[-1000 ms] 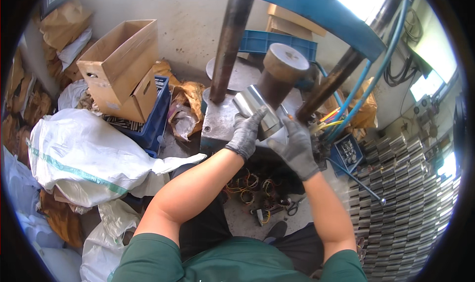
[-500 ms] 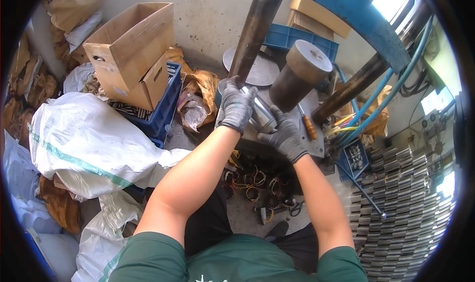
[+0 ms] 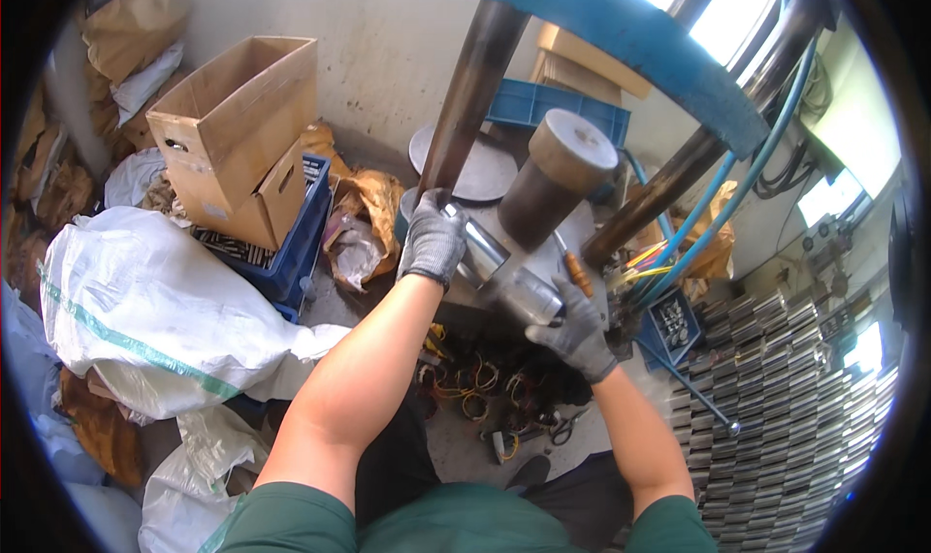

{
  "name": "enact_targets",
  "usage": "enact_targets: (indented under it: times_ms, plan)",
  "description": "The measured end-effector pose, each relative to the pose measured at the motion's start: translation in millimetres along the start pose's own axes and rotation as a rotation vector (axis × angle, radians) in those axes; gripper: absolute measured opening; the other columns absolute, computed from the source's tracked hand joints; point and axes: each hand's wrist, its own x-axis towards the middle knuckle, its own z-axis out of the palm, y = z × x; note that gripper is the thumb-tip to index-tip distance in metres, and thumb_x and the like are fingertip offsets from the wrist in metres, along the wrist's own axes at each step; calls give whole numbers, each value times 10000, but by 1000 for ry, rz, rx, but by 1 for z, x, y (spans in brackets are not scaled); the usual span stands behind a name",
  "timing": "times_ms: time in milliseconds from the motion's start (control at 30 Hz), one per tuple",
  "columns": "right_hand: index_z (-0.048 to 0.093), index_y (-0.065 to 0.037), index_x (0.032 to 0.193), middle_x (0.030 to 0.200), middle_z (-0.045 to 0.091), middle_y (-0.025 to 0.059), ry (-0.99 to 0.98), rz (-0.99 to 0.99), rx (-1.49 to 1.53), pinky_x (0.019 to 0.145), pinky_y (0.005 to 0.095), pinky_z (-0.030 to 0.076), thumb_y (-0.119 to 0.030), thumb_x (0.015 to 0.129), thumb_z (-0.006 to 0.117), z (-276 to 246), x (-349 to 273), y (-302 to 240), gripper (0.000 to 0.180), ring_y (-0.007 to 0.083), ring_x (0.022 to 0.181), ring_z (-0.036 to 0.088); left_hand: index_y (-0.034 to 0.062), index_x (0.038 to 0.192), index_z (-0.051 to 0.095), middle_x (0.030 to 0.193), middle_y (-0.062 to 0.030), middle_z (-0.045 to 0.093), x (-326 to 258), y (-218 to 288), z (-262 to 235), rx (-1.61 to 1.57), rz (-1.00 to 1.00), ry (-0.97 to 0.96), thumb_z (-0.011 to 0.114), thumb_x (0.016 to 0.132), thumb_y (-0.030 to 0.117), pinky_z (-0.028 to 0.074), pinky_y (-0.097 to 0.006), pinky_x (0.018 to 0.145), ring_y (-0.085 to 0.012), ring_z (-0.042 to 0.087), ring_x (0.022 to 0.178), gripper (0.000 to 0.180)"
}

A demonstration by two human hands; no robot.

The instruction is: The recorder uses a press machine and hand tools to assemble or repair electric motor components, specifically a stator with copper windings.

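In our left hand, we have the fingers clamped on a shiny metal cylinder over the metal base plate. Rightward, a second metal cylinder sits gripped in our right hand's fingers, near an orange-handled tool.

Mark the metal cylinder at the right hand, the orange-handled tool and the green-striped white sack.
Metal cylinder [image 3: 525, 296], head view: curved side.
Orange-handled tool [image 3: 578, 273], head view: handle.
White sack [image 3: 170, 296], head view: bulging side.

Left fingers hold metal tube; right fingers, silvery cylinder.
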Motion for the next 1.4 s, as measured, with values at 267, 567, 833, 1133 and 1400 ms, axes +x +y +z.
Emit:
enact_targets:
  times_ms: [267, 567, 833, 1133, 1400]
  plan:
    - [475, -30, 1491, 1425, 562, 129, 462, -148, 823, 1072, 385, 511, -363, 721, 978, -69, 69, -16, 978, 245, 1260, 594, 15, 1230, 681, 1066, -222, 735, 11, -19, 8, 67, -21, 7, 791, 862, 247, 544, -439, 941, -354, 716, 1028, 449]
    - [474, -26, 1460, 1377, 634, 160, 739, -41, 304, 1053, 414, 526, -290, 625, 1006, -74, 213, -9, 1024, 320, 1228, 644, 10, 1243, 675, 1068, -227, 735, 16, -20, 17, 82, -158, -49, 820, 853, 359, 542, -446, 928, -373, 711, 1034, 542]
    - [479, -15, 1499, 1304, 704, 128, 705, 185, -104, 1006, 353, 534, -314, 814, 899, -86, 233, -23, 857, 270, 1152, 685, -42, 987, 714, 830, -107, 710, 16, -11, 8, -134, -153, -89, 799, 874, 305, 531, -367, 746, -205, 667, 781, 375]
    - [666, -124, 1139, 841, 711, 31, 6, 469, 589, 627, 201, 510, -586, 1016, 643, -54, 47, -51, 479, 80, 697, 662, 41, 959, 737, 942, -157, 726, -45, 32, 19, 134, 919, -485, 761, 844, 194, 564, -424, 767, -340, 699, 833, 193]
    - [667, -65, 1242, 933, 730, 67, -309, 880, 1053, 521, 250, 518, -445, 958, 704, -53, -116, -15, 476, 131, 689, 686, 113, 978, 732, 1130, -140, 692, -177, 39, 41, 133, 1124, -1153, 819, 809, 425, 451, -496, 1038, -361, 609, 1147, 366]
